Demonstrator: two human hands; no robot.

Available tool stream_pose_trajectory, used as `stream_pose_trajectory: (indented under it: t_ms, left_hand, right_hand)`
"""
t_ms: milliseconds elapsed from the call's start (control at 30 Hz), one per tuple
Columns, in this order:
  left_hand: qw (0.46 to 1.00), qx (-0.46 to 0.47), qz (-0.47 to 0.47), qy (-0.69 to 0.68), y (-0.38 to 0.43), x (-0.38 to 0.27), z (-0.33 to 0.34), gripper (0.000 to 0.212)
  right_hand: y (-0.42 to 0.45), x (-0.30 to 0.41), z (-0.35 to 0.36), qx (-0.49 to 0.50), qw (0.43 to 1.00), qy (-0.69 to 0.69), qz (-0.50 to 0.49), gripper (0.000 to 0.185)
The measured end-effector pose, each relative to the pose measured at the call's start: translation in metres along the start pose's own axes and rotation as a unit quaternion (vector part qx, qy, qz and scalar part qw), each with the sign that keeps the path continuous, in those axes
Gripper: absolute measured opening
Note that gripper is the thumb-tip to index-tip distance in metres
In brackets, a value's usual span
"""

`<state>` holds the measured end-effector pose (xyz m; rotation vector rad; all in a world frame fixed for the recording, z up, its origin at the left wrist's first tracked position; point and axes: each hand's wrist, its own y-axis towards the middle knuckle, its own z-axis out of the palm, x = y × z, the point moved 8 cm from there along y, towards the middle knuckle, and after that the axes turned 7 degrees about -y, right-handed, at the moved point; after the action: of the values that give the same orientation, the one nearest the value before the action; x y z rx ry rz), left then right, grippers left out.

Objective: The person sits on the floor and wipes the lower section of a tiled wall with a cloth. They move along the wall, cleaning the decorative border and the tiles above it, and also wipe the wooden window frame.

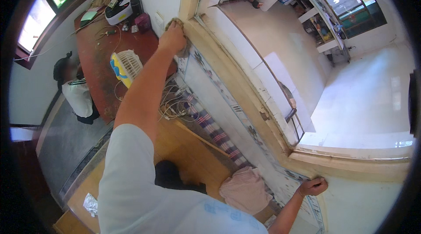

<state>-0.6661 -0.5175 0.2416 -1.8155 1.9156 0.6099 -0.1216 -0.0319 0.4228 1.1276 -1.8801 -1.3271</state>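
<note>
My left hand (172, 38) is stretched far out and presses a brown rag (178, 22) against the wall at the corner of a cream-painted window frame (230, 66). Part of the rag is hidden under the fingers. Below the frame runs a band of patterned border tile (227, 94). At the lower right, my right hand (314, 187) rests against the wall just under the frame's lower corner. Its fingers are curled in, and nothing shows in them.
A red-brown table (102, 69) holds a yellow-and-blue fan (126, 66). A person (77, 92) sits beside it. Tangled cables (174, 109), a plaid cloth (213, 127) and a pink cloth (245, 189) lie along the wall. Crumpled white paper or plastic (91, 204) lies on a wooden surface (194, 155).
</note>
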Motion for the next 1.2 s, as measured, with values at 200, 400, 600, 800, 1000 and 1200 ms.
stream_pose_trajectory:
  t_ms: [200,400,600,800,1000,1200]
  left_hand:
    - [0.988,-0.131,0.078,-0.011,-0.114,-0.088,0.044,0.063]
    - [0.977,-0.036,0.155,-0.139,-0.238,-0.170,0.105,0.062]
    - [0.962,0.108,0.236,-0.080,-0.311,-0.215,0.151,0.061]
    - [0.980,-0.003,0.199,-0.002,-0.245,-0.173,0.108,0.060]
    - [0.991,-0.002,0.133,0.006,-0.183,-0.136,0.083,0.067]
    - [0.989,-0.062,0.125,-0.039,-0.179,-0.129,0.084,0.071]
  right_hand:
    - [-0.001,-0.003,-0.003,-0.002,0.999,-0.009,-0.039,0.022]
    - [0.002,0.003,-0.003,-0.017,1.000,0.002,-0.024,0.022]
    - [0.005,0.006,-0.003,-0.011,0.999,0.007,-0.035,0.021]
    - [0.003,0.005,-0.007,-0.013,0.999,-0.009,-0.030,0.021]
    - [0.003,0.003,-0.003,0.009,1.000,0.016,-0.014,0.023]
    - [0.003,0.007,-0.004,-0.011,1.000,0.006,-0.011,0.025]
